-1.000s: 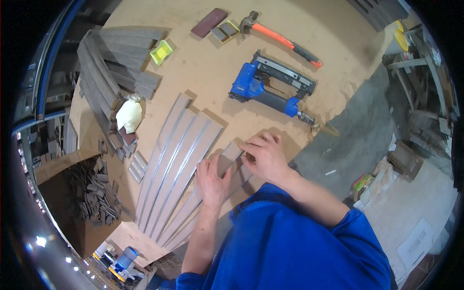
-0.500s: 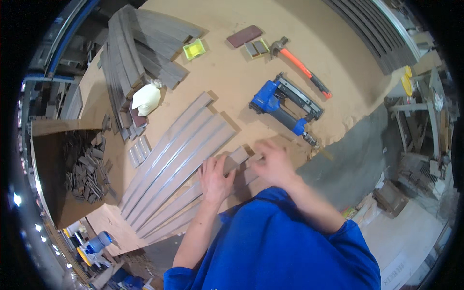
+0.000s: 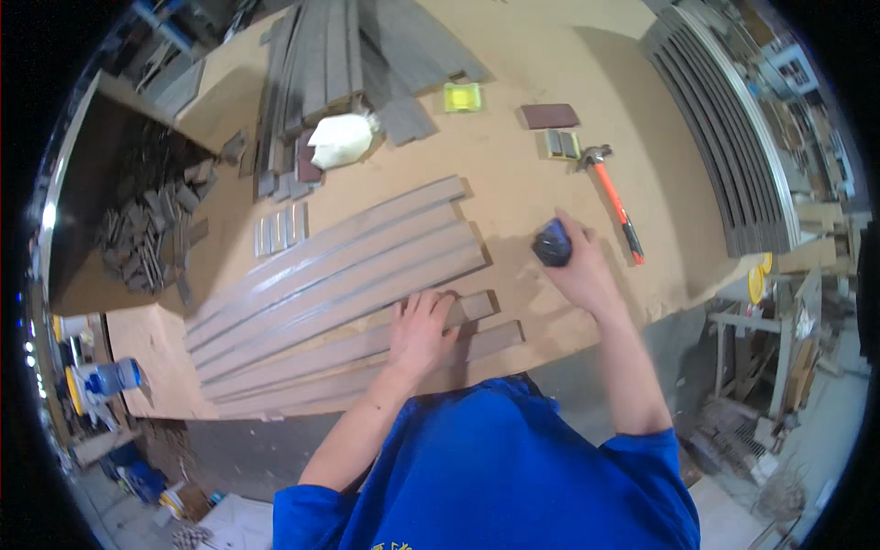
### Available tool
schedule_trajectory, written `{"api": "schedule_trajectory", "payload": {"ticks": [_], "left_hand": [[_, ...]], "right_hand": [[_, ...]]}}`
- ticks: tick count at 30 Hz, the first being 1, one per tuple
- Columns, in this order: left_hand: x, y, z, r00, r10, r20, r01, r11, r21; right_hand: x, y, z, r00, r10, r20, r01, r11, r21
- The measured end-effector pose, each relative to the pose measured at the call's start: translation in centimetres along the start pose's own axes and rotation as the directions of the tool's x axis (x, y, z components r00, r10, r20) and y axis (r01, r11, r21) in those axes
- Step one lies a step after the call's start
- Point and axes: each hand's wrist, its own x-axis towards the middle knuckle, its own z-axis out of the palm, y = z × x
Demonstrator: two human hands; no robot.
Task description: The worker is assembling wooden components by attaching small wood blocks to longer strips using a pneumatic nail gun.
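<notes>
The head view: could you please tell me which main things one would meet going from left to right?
Pile of offcuts, short grey strips, white bag, left hand, blue-and-black tool, hammer, stacked dark slats.

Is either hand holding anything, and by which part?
The right hand holds the blue nail gun; the gripped part is hidden. The left hand rests on a slat, grip unclear.

Workbench, tan top (image 3: 513, 183); fan of long grey-brown strips (image 3: 367, 261), under and left of the left hand (image 3: 422, 330); row of short pieces (image 3: 280, 229), beyond that hand, to its left; pile of grey boards (image 3: 316, 64), farther beyond; yellow-green dish (image 3: 462, 97), beyond and between both hands; dark red block (image 3: 550, 115), small tray (image 3: 561, 144), orange-handled claw hammer (image 3: 611, 197), beyond the right hand (image 3: 579, 270); stacked dark slats (image 3: 715, 128), well to its right.
</notes>
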Motion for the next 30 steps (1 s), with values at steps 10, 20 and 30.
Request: {"api": "schedule_trajectory", "payload": {"ticks": [10, 20, 30], "left_hand": [[-0.5, -0.3, -0.1, 0.997, 0.077, -0.03, -0.078, 0.997, -0.023], [-0.5, -0.3, 0.2, 0.997, 0.071, -0.035, -0.071, 0.997, 0.01], [-0.5, -0.3, 0.2, 0.997, 0.067, -0.031, -0.067, 0.998, 0.005]], "right_hand": [[-5.2, -4.6, -3.1, 0.772, 0.049, 0.634, -0.38, 0.835, 0.398], [-4.9, -4.3, -0.6, 0.856, -0.098, 0.508, -0.142, 0.9, 0.412], [-5.4, -5.7, -0.9, 0.851, -0.067, 0.521, -0.139, 0.927, 0.347]]}}
